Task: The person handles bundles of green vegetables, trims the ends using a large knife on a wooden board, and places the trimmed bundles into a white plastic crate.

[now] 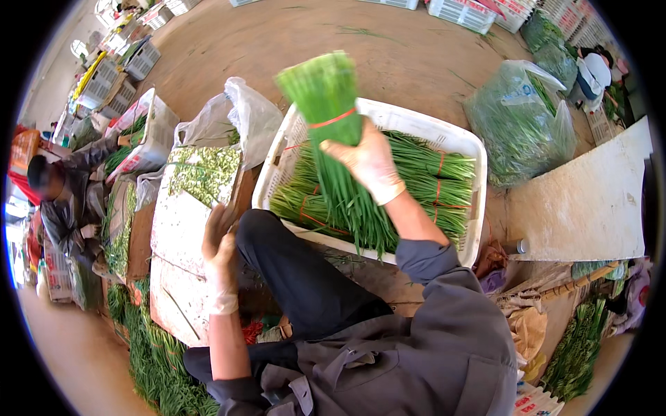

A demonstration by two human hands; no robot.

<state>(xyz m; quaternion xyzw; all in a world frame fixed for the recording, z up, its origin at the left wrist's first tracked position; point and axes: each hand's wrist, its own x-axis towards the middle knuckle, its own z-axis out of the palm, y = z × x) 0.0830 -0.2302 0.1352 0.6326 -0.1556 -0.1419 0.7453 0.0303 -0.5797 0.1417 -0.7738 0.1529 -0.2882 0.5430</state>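
My right hand (pixel 367 161), in a thin pale glove, grips a bundle of green garlic chives (pixel 330 88) tied with an orange-red band. The bundle is raised over a white plastic crate (pixel 476 208), cut ends up, leaf tips hanging down. Tied chive bundles (pixel 437 182) lie in the crate. My left hand (pixel 221 249), also gloved, is at the edge of a white board (pixel 177 234) beside my knee. Its fingers look dark and blurred, and whether they hold anything cannot be told. Chopped pale trimmings (pixel 208 169) lie on the board's far end.
A clear plastic bag of greens (pixel 525 125) stands right of the crate, near a pale panel (pixel 583 197). An open plastic bag (pixel 250 114) is behind the board. More chives (pixel 161 359) lie at lower left. A co-worker (pixel 73 192) sits at the left; another person (pixel 596 73) is far right.
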